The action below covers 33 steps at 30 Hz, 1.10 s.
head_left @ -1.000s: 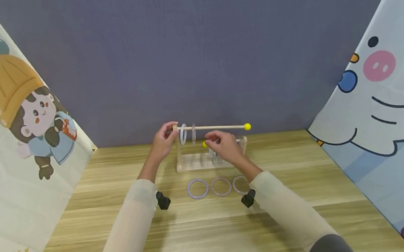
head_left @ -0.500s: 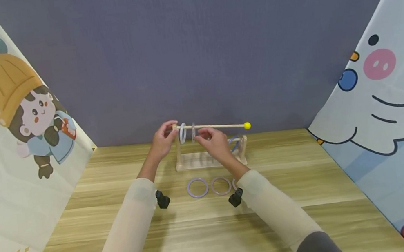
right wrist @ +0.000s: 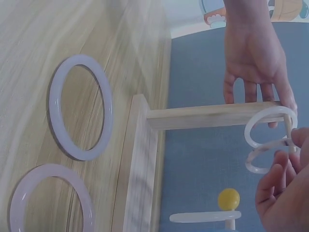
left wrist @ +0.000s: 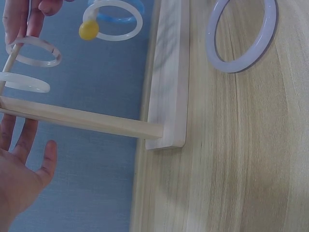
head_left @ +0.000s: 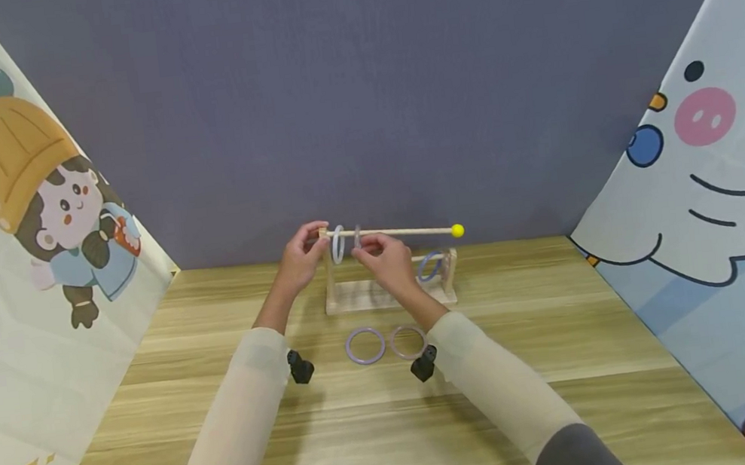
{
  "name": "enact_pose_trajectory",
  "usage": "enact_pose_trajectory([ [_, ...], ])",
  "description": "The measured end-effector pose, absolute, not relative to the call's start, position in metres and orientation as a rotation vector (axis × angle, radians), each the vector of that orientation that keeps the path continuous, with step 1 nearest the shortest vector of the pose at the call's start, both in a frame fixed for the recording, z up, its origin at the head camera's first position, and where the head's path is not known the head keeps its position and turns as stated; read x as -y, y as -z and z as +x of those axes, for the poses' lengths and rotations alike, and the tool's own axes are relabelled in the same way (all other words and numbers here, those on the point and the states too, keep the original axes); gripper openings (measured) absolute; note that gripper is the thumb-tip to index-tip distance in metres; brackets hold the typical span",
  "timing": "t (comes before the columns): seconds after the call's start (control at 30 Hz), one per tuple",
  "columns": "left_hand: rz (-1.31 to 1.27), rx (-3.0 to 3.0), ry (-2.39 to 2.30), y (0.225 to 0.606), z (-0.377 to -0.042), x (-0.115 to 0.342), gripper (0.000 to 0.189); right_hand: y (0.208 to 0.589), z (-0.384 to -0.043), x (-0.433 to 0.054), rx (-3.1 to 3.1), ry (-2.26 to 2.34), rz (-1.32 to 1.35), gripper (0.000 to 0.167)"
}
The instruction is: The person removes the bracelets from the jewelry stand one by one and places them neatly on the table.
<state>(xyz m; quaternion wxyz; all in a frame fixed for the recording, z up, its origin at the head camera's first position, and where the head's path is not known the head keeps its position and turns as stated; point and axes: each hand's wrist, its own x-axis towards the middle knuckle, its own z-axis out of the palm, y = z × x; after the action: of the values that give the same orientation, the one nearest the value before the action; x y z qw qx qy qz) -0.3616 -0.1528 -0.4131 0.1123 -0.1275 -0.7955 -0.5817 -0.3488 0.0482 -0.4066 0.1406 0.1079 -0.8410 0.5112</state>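
Note:
A wooden bangle stand (head_left: 359, 296) stands at the table's back edge. My left hand (head_left: 299, 259) grips the top of its left post (left wrist: 96, 117) between thumb and fingers. On the upper rod (head_left: 413, 231), which ends in a yellow ball (head_left: 457, 230), hang a white bangle (left wrist: 26, 83) near the post and a translucent bangle (left wrist: 41, 63) beside it. My right hand (head_left: 385, 263) pinches that translucent bangle with thumb and fingertips. The lower rod, tipped with another yellow ball (left wrist: 89, 30), carries a white bangle (left wrist: 123, 37) and a blue one (left wrist: 116, 20).
In front of the stand, a purple bangle (right wrist: 55, 106) and a pink bangle (right wrist: 21, 193) lie flat on the wooden table (head_left: 339, 433). A dark panel (head_left: 360, 112) rises behind; printed cloths flank both sides.
My right hand has moved left from near the lower rod to the translucent bangle and taken hold of it. A third table bangle is now hidden by the right arm. My left hand stays put.

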Motion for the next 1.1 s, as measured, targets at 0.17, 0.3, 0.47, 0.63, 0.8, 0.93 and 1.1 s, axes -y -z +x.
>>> enact_pose_trajectory([
  [0.17, -0.379, 2.325, 1.716, 0.410, -0.360, 0.152, 0.040, 0.404, -0.349, -0.044, 2.450, -1.444, 0.297, 0.021],
  [0.3, -0.375, 2.332, 1.696, 0.413, -0.364, 0.153, 0.039, 0.403, -0.348, -0.044, 2.463, -1.434, 0.278, 0.020],
  [0.47, -0.370, 2.336, 1.696, 0.412, -0.362, 0.153, 0.039, 0.404, -0.349, -0.046, 2.454, -1.459, 0.262, 0.020],
  [0.63, -0.370, 2.329, 1.717, 0.412, -0.362, 0.153, 0.040, 0.406, -0.350, -0.049, 2.434, -1.461, 0.269, 0.021],
  [0.8, -0.372, 2.334, 1.703, 0.413, -0.362, 0.153, 0.041, 0.407, -0.349, -0.053, 2.426, -1.454, 0.276, 0.022],
  [0.93, -0.370, 2.340, 1.695, 0.413, -0.362, 0.153, 0.040, 0.406, -0.349, -0.055, 2.414, -1.465, 0.290, 0.021],
  [1.1, -0.364, 2.337, 1.709, 0.413, -0.361, 0.153, 0.039, 0.407, -0.349, -0.059, 2.391, -1.485, 0.301, 0.019],
])
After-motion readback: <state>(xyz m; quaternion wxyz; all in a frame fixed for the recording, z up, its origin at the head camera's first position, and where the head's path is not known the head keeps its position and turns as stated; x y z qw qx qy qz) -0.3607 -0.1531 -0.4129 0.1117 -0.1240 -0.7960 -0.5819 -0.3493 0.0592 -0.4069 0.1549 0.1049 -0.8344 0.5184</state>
